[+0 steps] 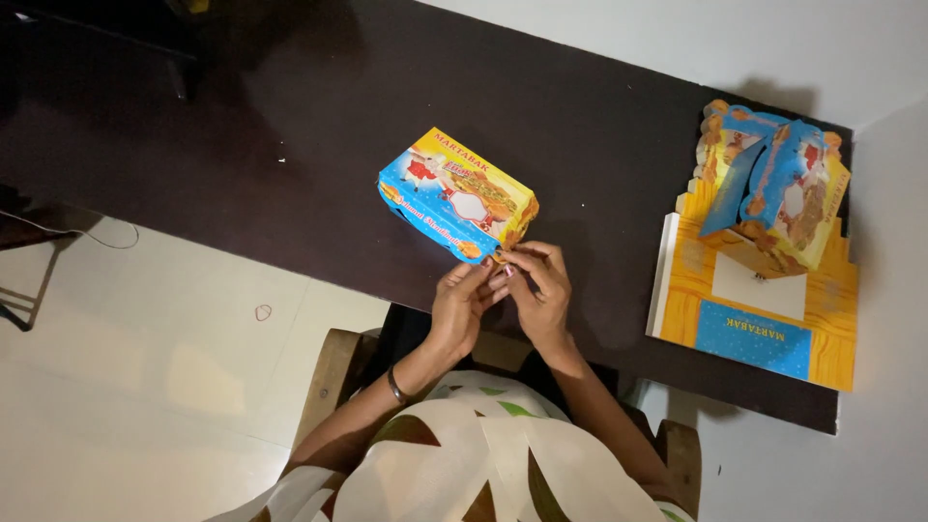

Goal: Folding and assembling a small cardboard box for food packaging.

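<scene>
A folded blue and yellow printed cardboard food box (456, 194) was placed on the dark brown wooden table (290, 126), near the middle of its near edge, so that it could be reached from the seat without stretching. The box was turned at an angle, with one short end towards the person; in this way the end flap was brought directly under the fingers.

The left hand (462, 307) and the right hand (541, 288) were held close together at this near right corner of the box. The fingertips of both hands were pinched on a small flap or tab there, it seems in order to keep the cardboard steady from two sides. How exactly the tab was gripped cannot be told, because the fingers covered it. A thin dark bracelet (395, 388) was worn on the left wrist.

Well apart, at the right end of the table, a stack of flat unfolded yellow and blue cardboard sheets (754, 309) was laid. On top of it some partly folded boxes of the same print (773, 184) were rested, kept aside from the working place. A wooden chair (333, 372) was seen under the person.
</scene>
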